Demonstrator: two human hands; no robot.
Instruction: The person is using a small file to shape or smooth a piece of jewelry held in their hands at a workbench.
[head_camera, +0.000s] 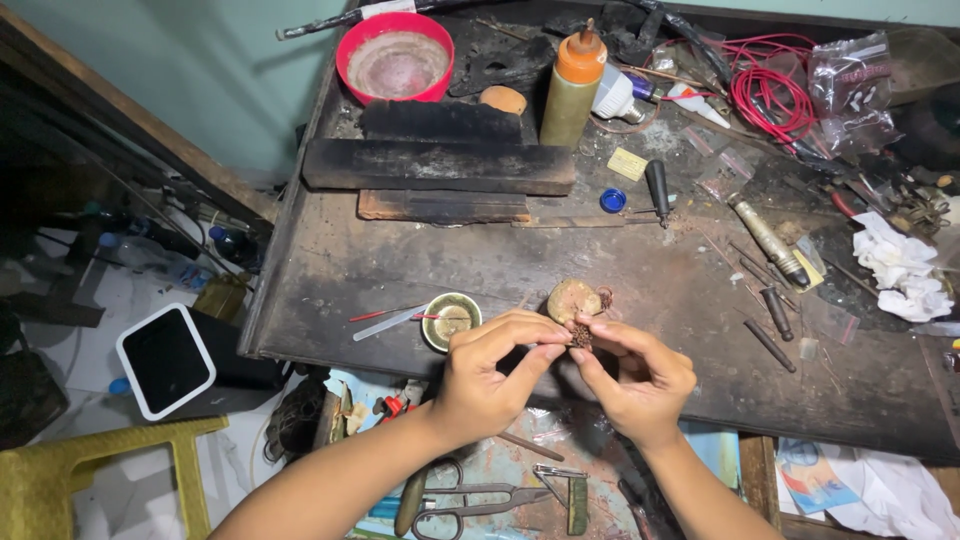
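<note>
Dark, scorched workbench (600, 290) filling the view, littered edge to edge. Dead centre, just off the near edge: left hand (490, 375) and right hand (630, 375) meeting fingertip to fingertip, both pinched shut on a tiny reddish-brown beaded piece (580, 337). Held clear of the bench, not resting on it. Too small to tell what exactly the piece is, or how much of it is finished. Just above the hands at 12 o'clock, a rounded tan lump (572, 298) with a bit of copper-coloured wire at its side. At 10 o'clock, a small green bowl (451, 320), with a thin red-tipped stick and a metal strip beside it. Further up at 12, charred blocks (440, 165), an orange-capped bottle (572, 85), a red bowl (395, 57). At 2 o'clock, red wire coils (770, 95); at 3, punches and rods (775, 310) lying loose, untouched, and crumpled white tissue. Down at 6, shears (470, 500) in the open drawer, also untouched. By the look of it, fine finger work mid-way: piece in hand, tools idle, nothing set down as finished.
</note>
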